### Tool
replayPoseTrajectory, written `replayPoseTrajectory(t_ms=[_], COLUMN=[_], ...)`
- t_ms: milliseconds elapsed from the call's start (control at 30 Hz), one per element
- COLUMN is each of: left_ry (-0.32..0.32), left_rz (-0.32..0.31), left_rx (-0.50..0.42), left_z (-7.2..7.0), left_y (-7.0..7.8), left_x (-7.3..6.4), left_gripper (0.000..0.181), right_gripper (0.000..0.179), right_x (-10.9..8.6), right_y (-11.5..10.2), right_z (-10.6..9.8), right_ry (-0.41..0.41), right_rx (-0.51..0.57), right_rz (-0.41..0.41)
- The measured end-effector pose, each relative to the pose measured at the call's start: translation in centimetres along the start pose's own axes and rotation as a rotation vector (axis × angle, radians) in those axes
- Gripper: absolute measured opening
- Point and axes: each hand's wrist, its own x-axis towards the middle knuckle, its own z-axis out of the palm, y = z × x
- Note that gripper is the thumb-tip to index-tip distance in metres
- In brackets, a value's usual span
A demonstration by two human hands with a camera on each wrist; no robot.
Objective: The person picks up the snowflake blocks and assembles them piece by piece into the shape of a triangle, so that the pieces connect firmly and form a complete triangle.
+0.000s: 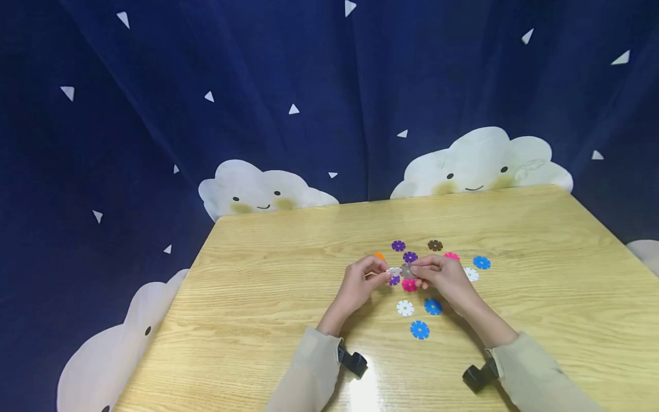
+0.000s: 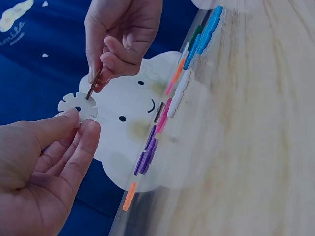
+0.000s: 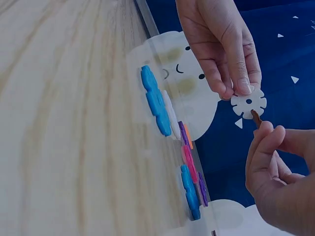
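Below centre, a white disc (image 1: 394, 272) is pinched by the left hand (image 1: 359, 282), a brown disc (image 1: 405, 273) by the right hand (image 1: 447, 279); joining seems underway, and a straight push is probably needed.

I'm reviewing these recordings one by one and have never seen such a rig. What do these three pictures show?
No machine here: a person's bare left hand and right hand do the work. The wide picture comes from a head-worn camera; the others from black wrist cameras. The left hand pinches a white notched disc and the right hand holds a brown disc, which meets the white one's edge. Loose discs in blue, white, pink, purple and other colours lie on the wooden table.
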Motion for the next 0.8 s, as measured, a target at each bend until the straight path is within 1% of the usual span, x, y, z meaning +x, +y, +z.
replayPoseTrajectory(t_ms=[100,233,333,400,500,633,733,800], left_ry=[-0.003,-0.007,0.006,0.022,0.041,0.053,0.066,0.076], left_rz=[-0.004,0.016,0.042,0.052,0.057,0.072,0.112,0.136], left_rx=[0.007,0.026,0.044,0.058,0.079,0.084,0.081,0.086], left_z=[0.0,-0.1,-0.3,-0.3,-0.2,-0.1,0.0,0.0], left_y=[0.3,1.6,2.5,2.7,2.1,0.4,-0.4,-0.3], left_x=[0.0,-0.4,-0.9,-1.0,-0.9,-0.3,0.0,-0.1], left_gripper=[0.011,0.012,0.011,0.011,0.01,0.011,0.012,0.011], right_gripper=[0.033,0.032,0.029,0.026,0.022,0.021,0.018,0.013], right_x=[0.0,-0.1,-0.2,-0.2,-0.3,-0.4,-0.6,-0.7], right_y=[0.0,0.1,0.2,0.1,0.0,-0.1,-0.1,-0.1], right_z=[0.0,0.1,0.3,0.5,0.8,1.2,1.3,1.4], right_ry=[-0.006,-0.019,-0.018,-0.01,0.014,0.038,0.053,0.063], right_rx=[0.022,0.081,0.135,0.171,0.21,0.255,0.289,0.315], right_rz=[0.01,0.036,0.059,0.071,0.087,0.105,0.112,0.112])
